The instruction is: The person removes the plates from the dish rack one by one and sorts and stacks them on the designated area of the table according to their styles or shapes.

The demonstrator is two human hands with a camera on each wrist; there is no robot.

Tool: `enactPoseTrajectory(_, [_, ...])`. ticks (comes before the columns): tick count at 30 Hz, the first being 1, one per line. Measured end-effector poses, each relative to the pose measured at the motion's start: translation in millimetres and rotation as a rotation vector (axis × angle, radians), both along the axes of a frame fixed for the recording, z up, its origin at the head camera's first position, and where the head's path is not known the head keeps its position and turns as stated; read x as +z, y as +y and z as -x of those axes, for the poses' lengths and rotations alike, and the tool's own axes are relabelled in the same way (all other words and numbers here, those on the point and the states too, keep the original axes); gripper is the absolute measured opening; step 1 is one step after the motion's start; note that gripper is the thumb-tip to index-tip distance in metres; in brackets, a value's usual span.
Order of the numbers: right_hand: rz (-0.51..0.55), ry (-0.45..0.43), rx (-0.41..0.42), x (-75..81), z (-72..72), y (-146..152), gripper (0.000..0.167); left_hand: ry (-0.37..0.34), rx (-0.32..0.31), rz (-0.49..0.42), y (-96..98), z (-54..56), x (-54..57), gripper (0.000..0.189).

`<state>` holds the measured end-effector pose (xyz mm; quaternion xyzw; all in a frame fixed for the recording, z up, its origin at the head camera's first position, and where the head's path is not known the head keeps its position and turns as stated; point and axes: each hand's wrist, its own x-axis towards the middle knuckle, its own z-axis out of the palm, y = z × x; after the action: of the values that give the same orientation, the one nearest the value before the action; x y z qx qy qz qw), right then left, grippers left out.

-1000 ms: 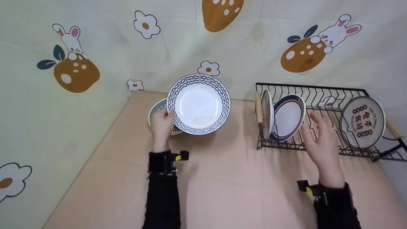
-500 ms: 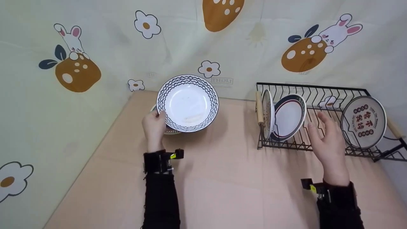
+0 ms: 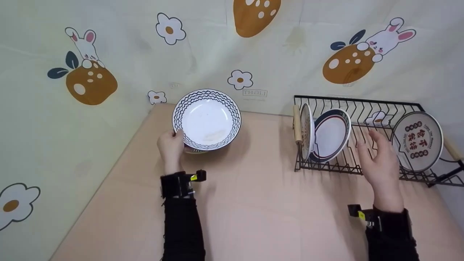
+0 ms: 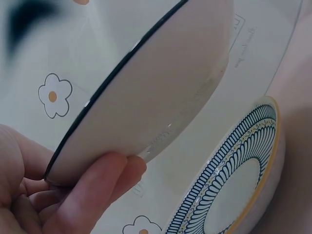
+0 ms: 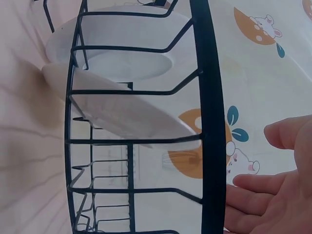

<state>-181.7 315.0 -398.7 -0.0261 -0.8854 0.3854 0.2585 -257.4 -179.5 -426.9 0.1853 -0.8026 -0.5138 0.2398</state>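
Note:
My left hand [image 3: 171, 146] pinches the lower left rim of a white plate with black wavy lines [image 3: 206, 119]. The wrist view on that side shows its plain underside [image 4: 146, 83], tilted above a second plate with a blue pattern and yellow rim [image 4: 234, 195]. That lower plate is mostly hidden in the head view. My right hand [image 3: 383, 168] hovers at the front of the black wire dish rack [image 3: 357, 170], fingers apart, holding nothing. Nearest to it in the rack stand a dark-rimmed plate with a red line [image 3: 330, 136] and a plate with red characters [image 3: 417, 141].
Another plate [image 3: 306, 132] stands on edge at the rack's left end, by a wooden handle [image 3: 297, 123]. A printed cloth wall [image 3: 203, 54] rises behind the peach-coloured tabletop [image 3: 250, 203].
The wavy-lined plate has moved left and slightly down in my left hand, now covering most of the plate behind it. My right hand has drifted right, away from the dark-rimmed plate.

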Motion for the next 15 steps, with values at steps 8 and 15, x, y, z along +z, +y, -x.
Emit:
enactPoseTrajectory(8, [-0.010,-0.040,-0.011,0.5,-1.4,9.5,0.054,-0.013,0.042,-0.034,-7.5,1.0,-5.2,0.037])
enactPoseTrajectory(15, [-0.036,-0.071,-0.025,2.9,-2.7,19.0,0.056,-0.020,0.076,-0.015,-12.9,1.2,-10.1,0.038])
